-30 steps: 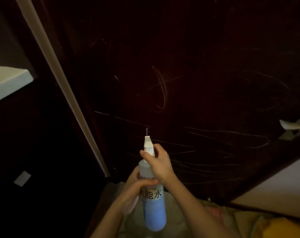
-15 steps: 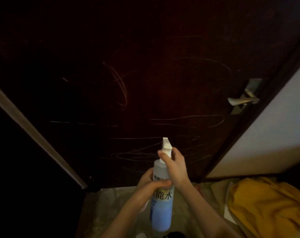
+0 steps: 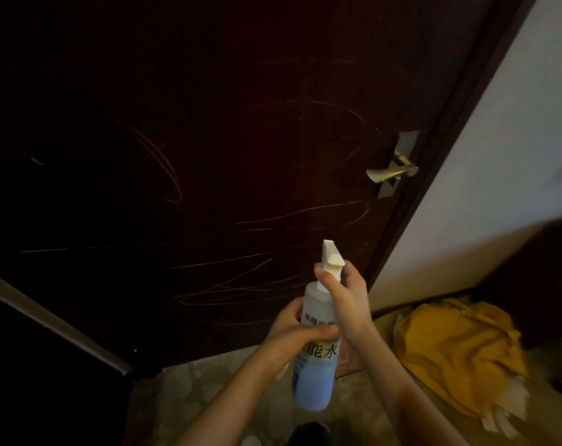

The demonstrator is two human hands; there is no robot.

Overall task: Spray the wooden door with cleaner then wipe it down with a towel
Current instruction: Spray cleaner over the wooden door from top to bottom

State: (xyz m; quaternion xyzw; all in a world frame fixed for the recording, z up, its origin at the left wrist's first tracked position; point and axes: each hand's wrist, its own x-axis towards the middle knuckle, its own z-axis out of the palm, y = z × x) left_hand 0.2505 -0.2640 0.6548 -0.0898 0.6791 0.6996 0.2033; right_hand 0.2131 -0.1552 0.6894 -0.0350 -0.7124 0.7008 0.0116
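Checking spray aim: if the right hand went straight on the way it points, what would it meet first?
Probably the scratched wooden door, below and left of its handle; depth is unclear.

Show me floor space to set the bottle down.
Bare floor lies below the door, left of the spray bottle. Right of it is crowded: the yellow cloth heap fills the floor beside the wall.

Dim, murky pic w/ light from right wall [image 3: 485,162], dark left, wide-angle edge warp.
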